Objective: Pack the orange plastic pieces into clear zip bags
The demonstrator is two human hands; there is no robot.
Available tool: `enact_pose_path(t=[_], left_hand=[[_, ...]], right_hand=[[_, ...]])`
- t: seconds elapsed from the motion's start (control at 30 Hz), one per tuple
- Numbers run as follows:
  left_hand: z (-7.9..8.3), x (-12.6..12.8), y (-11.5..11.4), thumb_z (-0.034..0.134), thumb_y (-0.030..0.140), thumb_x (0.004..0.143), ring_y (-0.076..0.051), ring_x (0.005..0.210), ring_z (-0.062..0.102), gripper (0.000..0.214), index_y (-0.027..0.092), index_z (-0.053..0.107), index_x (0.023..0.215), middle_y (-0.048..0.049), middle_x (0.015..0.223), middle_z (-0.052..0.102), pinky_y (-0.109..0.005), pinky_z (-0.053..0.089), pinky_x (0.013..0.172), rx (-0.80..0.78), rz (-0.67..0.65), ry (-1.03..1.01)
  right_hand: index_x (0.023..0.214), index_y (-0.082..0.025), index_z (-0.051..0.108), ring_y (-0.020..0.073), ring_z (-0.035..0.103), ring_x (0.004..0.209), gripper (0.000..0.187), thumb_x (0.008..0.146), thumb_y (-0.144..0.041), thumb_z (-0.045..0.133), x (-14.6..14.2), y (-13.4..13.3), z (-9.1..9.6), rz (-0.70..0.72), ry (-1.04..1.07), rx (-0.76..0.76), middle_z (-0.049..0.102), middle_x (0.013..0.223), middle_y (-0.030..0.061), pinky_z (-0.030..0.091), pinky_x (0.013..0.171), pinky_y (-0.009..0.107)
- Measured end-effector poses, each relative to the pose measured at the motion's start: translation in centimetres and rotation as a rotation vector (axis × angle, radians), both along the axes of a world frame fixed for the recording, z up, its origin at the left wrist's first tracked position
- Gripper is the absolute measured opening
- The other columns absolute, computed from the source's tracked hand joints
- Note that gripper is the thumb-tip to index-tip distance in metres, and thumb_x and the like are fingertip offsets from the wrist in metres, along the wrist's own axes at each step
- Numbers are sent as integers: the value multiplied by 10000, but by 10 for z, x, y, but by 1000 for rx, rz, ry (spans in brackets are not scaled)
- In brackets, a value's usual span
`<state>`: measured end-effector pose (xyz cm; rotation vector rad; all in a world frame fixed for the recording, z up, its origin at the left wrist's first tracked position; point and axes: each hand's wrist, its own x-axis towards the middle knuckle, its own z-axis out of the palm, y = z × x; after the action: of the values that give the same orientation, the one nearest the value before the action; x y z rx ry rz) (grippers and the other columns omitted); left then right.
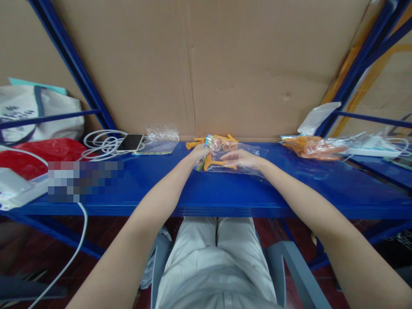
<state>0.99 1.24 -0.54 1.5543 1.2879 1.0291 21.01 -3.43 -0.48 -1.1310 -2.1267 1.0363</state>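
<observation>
- Two hands, both yours, are at one clear bag on the blue bench, toward its back edge and straight ahead of you.
- Your left hand is closed on the end of the clear bag, by its colourful printed strip.
- Your right hand lies over the same bag, fingers loosely bent above an orange piece; you cannot tell from here whether it grips anything.
- More orange pieces sit just behind your fingers; which ones are inside the bag is unclear.
- Left of your hands, a flat clear sleeve lies near a phone and a coiled white cable.
- Farther to your left is a red bag, with a cloth bag behind it.
- Well apart to your right lies a second bag of orange pieces.
</observation>
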Motion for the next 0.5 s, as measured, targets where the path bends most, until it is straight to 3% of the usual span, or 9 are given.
enact_pose_path(t=[0.13, 0.23, 0.37, 0.5], left_hand=[[2, -5, 3, 578, 100, 771, -250, 901, 717, 178, 134, 706, 889, -107, 898, 757, -318, 556, 795, 101, 123, 304], [4, -15, 2, 609, 221, 838, -321, 1151, 641, 253, 146, 678, 1069, -173, 1163, 709, -396, 502, 946, 172, 281, 611], [6, -27, -4, 642, 289, 835, -366, 1293, 532, 550, 162, 493, 1349, -218, 1374, 569, -518, 397, 1070, 113, 450, 836], [6, -31, -9, 625, 373, 848, -370, 1431, 350, 794, 188, 246, 1521, -203, 1582, 309, -571, 297, 1142, 229, 514, 913]], right_hand=[[1098, -173, 749, 243, 651, 1089, 281, 833, -261, 715, 4, -1, 3, -118, 33, 21, 697, 1177, 121, 462, 1046, 461], [1086, -169, 745, 190, 700, 901, 252, 852, -244, 688, 7, -1, 6, -169, 76, 10, 721, 1106, 121, 549, 909, 403], [989, -153, 752, 111, 676, 659, 170, 877, -164, 625, 9, 2, 10, -276, 131, 45, 749, 957, 100, 557, 663, 249], [905, -120, 748, 80, 620, 528, 173, 895, -153, 578, 15, 13, 9, -454, 87, 161, 750, 828, 80, 505, 551, 198]])
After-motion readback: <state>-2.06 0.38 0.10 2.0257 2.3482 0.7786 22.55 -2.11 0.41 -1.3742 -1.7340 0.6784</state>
